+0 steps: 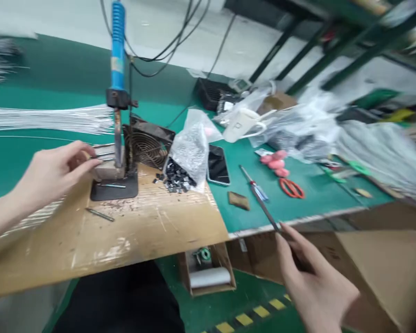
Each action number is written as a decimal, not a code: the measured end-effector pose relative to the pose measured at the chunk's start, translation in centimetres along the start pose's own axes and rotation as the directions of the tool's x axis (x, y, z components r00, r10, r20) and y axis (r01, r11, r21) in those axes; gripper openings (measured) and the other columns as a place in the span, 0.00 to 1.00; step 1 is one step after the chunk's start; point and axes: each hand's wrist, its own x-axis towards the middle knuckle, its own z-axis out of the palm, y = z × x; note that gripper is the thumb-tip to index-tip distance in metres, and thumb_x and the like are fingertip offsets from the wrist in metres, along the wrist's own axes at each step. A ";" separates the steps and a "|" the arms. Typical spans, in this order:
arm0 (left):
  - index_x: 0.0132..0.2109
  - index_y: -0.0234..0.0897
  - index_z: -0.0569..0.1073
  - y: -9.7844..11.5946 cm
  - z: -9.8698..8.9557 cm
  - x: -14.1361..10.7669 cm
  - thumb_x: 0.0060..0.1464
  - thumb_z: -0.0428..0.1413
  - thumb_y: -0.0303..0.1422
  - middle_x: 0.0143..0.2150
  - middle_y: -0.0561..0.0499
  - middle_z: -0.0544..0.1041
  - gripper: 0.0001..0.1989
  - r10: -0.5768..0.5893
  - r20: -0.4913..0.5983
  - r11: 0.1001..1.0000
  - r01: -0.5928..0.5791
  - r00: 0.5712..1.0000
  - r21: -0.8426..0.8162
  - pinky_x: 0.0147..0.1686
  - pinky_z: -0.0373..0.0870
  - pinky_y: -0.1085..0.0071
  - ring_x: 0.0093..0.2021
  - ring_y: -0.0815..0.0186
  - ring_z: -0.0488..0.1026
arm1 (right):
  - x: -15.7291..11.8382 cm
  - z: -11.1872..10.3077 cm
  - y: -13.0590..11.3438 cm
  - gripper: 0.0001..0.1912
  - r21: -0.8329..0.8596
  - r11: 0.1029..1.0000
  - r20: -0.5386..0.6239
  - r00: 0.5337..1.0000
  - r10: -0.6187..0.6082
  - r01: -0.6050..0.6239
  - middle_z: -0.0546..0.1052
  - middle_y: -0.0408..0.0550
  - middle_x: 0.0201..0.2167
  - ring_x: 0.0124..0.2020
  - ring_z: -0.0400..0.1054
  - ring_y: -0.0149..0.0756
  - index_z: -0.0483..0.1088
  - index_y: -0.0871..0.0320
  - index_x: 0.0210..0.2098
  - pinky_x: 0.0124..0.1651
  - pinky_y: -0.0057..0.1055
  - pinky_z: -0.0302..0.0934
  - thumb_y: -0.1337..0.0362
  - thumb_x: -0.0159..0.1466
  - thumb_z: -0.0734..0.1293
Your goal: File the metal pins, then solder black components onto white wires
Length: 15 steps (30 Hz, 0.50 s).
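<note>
At the left, my left hand (64,166) has thumb and fingers pinched at the metal block (109,170) under the blue soldering iron (118,55); what it holds, if anything, is too small to tell. The iron stands upright with its tip down at the block, on a dark base plate (114,192). Past the table's front edge, my right hand (312,273) grips a thin dark rod-like tool (265,210) between thumb and fingers. The tool points up and left toward a screwdriver (246,175), overlapping it in view. A brown sponge-like piece (239,200) lies left of the tool.
A fan (147,148) stands behind the iron. Beside it are a bag of small black parts (180,178) and a phone (218,165). A white mug (242,125), orange-handled scissors (291,188) and plastic bags sit right. White wires (48,118) lie left; cartons are below.
</note>
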 end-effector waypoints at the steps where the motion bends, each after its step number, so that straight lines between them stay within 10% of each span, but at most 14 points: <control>1: 0.44 0.38 0.77 -0.1 0.0 0.0 0.64 0.57 0.44 0.30 0.59 0.79 0.13 -0.027 0.015 0.999 0.027 1.000 -0.019 0.31 0.61 0.78 0.26 0.71 0.71 | 1.0 0.0 1.0 0.25 -0.004 0.996 -0.009 0.996 0.085 -0.085 0.84 0.51 0.30 0.29 0.78 0.42 0.79 0.57 0.57 0.37 0.35 0.67 0.49 0.68 0.68; 7: 0.40 0.47 0.77 -2.8 1.4 -0.1 0.61 0.57 0.53 0.26 0.60 0.78 0.17 -0.016 -0.120 0.993 0.002 0.993 -0.115 0.25 0.61 0.74 0.25 0.65 0.74 | 7.2 1.5 7.5 0.37 -0.065 0.993 -0.050 0.994 0.097 -0.100 0.81 0.57 0.26 0.26 0.75 0.44 0.82 0.68 0.48 0.32 0.37 0.66 0.40 0.67 0.59; 11: 0.43 0.47 0.76 -3.7 1.2 -0.5 0.63 0.56 0.52 0.25 0.59 0.75 0.15 -0.147 -0.139 0.980 0.125 0.979 -0.152 0.27 0.62 0.69 0.25 0.65 0.72 | 10.5 3.4 8.5 0.33 -0.038 0.991 0.049 0.991 -0.127 0.129 0.80 0.52 0.23 0.21 0.70 0.38 0.84 0.61 0.40 0.27 0.33 0.61 0.39 0.67 0.60; 15: 0.43 0.41 0.75 -2.6 -0.6 -2.0 0.63 0.55 0.50 0.26 0.58 0.74 0.17 -0.280 -0.139 0.934 0.236 0.950 -0.269 0.29 0.65 0.66 0.23 0.68 0.70 | 15.6 5.2 6.6 0.25 0.129 0.887 0.060 0.890 -0.453 0.443 0.73 0.45 0.17 0.17 0.65 0.33 0.79 0.54 0.21 0.22 0.29 0.54 0.44 0.65 0.67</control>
